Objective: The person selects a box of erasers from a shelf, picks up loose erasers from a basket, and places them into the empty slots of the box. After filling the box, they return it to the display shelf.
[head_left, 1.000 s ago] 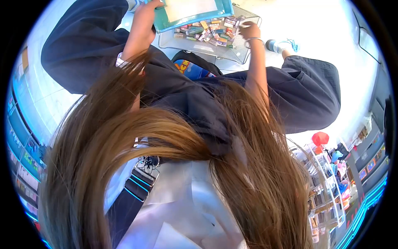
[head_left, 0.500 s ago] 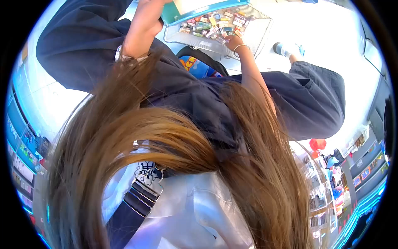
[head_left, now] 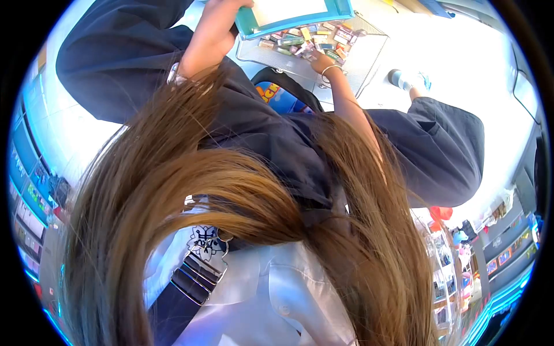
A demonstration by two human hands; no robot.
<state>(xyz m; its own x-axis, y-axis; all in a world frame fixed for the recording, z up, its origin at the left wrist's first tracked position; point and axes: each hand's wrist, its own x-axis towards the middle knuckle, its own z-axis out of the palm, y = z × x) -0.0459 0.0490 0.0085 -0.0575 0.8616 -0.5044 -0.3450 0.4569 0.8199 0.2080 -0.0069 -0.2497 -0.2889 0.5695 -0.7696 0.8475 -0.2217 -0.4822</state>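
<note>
My left hand (head_left: pixel 218 26) is at the upper edge of the view, its fingers closed on the left end of a teal-rimmed tray (head_left: pixel 251 29) with a pale inside. That tray is tilted over the far side of a wire mesh basket (head_left: pixel 277 61). Many small packets and boxes (head_left: pixel 292 41) in mixed colours lie heaped in the basket. Over the near right part of the heap, my right hand (head_left: pixel 321 61) reaches in with bent fingers. Its fingertips are among the packets, and what they pinch is too small to make out. A bracelet circles the right wrist.
Between my legs, below the basket, lies a dark bag (head_left: pixel 284 95) with a blue and orange print. A shoe (head_left: pixel 398 78) rests on the white floor at the right. Shelves (head_left: pixel 32 190) line the left, and a clear display rack (head_left: pixel 444 277) stands at the lower right.
The view has shifted a little, so the basket and tray appear lower and further right. My right hand has moved slightly left over the packets. My left hand stays on the tray.
</note>
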